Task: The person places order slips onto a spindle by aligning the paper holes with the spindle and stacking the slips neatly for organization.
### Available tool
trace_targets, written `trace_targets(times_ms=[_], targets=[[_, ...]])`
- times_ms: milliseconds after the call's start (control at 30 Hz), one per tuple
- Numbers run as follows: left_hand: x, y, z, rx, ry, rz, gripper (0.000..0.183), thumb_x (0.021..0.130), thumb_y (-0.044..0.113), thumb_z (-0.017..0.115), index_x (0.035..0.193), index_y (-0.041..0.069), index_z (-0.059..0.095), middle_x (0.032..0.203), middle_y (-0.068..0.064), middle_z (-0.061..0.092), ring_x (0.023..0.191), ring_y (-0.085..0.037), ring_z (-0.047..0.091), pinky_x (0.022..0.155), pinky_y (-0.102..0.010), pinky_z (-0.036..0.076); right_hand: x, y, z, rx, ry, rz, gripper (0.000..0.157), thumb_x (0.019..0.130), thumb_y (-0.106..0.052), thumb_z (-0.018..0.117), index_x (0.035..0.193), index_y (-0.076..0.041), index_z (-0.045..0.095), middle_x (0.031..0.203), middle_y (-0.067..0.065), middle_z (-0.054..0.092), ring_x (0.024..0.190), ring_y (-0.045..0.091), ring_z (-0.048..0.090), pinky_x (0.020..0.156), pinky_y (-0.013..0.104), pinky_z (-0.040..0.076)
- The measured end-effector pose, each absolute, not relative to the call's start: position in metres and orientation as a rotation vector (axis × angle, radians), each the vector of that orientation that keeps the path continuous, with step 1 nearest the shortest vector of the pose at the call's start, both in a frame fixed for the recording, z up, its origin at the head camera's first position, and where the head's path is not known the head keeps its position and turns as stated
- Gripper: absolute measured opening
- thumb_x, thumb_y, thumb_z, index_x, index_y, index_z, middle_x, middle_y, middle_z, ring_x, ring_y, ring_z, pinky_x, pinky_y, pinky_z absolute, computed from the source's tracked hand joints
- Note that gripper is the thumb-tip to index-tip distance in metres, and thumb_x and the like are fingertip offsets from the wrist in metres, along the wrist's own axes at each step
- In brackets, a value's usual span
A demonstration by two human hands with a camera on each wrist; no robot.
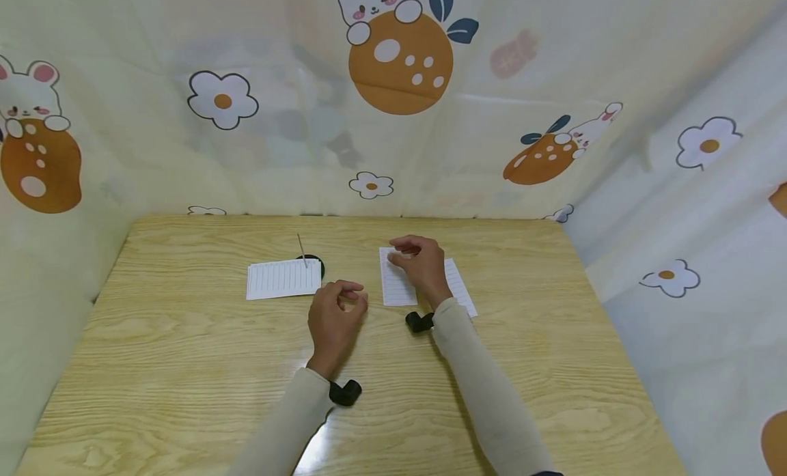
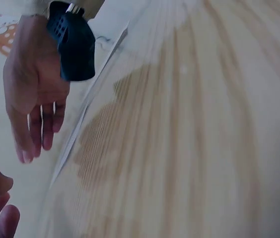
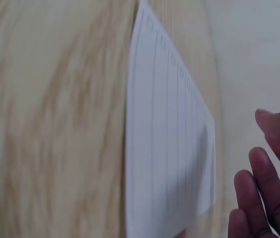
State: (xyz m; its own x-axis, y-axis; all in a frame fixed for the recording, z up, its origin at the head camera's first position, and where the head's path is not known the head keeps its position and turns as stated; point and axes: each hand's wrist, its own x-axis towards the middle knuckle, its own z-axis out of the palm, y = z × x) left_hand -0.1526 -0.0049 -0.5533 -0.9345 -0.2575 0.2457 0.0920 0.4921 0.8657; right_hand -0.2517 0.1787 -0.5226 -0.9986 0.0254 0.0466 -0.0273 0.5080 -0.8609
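A stack of lined paper slips (image 1: 279, 280) lies on a paper spike, whose thin metal rod (image 1: 300, 246) rises from a black round base (image 1: 322, 267). My left hand (image 1: 335, 319) hovers right of this stack, fingers loosely bent, nothing visible in them. My right hand (image 1: 424, 264) is over a lined slip (image 1: 398, 290) on the right, thumb and fingers apart. Beyond that hand's wrist, another lined slip or pile (image 1: 460, 290) lies at a slant, partly hidden by the hand. In the right wrist view, the fingers (image 3: 271, 198) are clear of the lined paper (image 3: 165, 124).
A wood-grain table (image 1: 184, 367) carries everything. Behind it hangs a cream curtain (image 1: 277, 155) printed with rabbits, oranges and flowers, and the cloth continues along both sides. Black cameras (image 1: 346, 393) are strapped at both wrists.
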Motion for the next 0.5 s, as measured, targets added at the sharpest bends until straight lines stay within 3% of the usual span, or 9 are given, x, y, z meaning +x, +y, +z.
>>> trace_targets(times_ms=[200,500], targets=[[-0.155,0.011,-0.556,0.104,-2.430,-1.394,0.014,0.078,0.025,0.080,0.091,0.028,0.074,0.080,0.008,0.069,0.069,-0.009,0.047,0.059,-0.027,0.037,-0.254,0.186,-0.526,0.006,-2.694,1.505,0.027,0.082,-0.016,0.082,0.109,-0.015,0.077,0.111,0.000,0.073,0.107,0.024,0.063,0.093,0.043,0.050],[-0.154,0.028,-0.554,0.154,-2.501,-1.380,0.017,0.077,0.029,0.082,0.092,0.030,0.074,0.083,0.011,0.070,0.080,-0.010,0.053,0.060,-0.028,0.040,-0.263,0.195,-0.535,-0.009,-2.718,1.434,0.028,0.079,-0.012,0.083,0.106,-0.018,0.077,0.114,-0.003,0.073,0.106,0.021,0.062,0.096,0.040,0.049]])
